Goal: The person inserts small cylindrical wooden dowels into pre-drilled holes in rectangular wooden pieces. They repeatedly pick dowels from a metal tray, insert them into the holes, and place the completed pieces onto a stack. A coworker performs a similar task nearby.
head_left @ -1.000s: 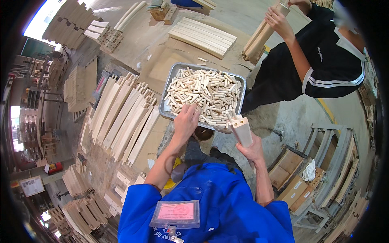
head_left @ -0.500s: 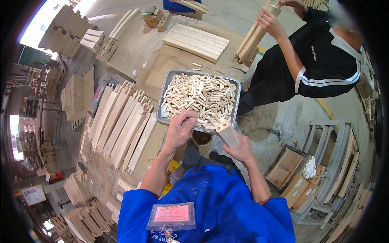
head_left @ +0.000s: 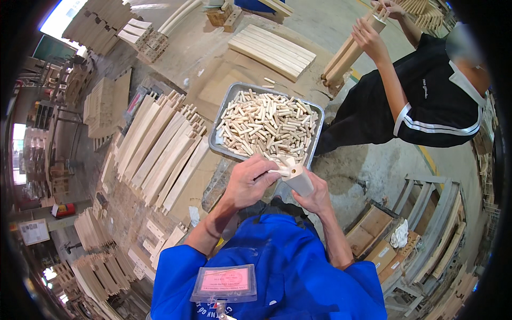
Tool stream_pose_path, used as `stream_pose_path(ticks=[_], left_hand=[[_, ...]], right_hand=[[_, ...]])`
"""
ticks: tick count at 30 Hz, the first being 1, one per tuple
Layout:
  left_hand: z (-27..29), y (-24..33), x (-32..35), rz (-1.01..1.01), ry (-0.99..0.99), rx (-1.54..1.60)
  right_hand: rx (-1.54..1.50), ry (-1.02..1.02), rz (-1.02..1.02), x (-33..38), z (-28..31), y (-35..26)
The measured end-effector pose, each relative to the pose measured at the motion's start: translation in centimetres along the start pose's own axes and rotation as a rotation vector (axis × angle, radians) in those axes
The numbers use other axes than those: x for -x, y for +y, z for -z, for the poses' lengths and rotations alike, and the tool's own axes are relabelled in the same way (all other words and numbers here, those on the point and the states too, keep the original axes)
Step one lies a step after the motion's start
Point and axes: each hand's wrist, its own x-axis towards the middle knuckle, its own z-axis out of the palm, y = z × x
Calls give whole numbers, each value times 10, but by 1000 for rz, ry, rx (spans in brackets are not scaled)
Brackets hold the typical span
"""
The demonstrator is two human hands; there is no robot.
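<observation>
Left hand (head_left: 249, 184): fingers pinched on a wooden dowel (head_left: 279, 172), pressed to the block's end at its 3 o'clock. Right hand (head_left: 316, 196): closed around a pale wooden block (head_left: 298, 180). Metal tray (head_left: 230, 104) of dowels: at 12 o'clock, just beyond both hands.

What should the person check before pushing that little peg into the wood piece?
1. Peg pinched in the left hand: ok.
2. Block held by the right hand: ok.
3. Peg tip lined up with a hole in the block: cannot tell, fingers hide it.
4. More pegs within reach in the tray: ok, it is full.
5. Other person's hands away from the work: ok, busy with long slats.
</observation>
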Motion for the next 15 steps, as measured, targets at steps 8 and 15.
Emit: stream_pose_path(ticks=[8,15], left_hand=[[23,5,-17,-45,-255,-268],[41,-8,-29,-60,-466,-284]], right_hand=[[88,-30,-38,0,2,-7],[106,-147,-57,-4,4,-12]])
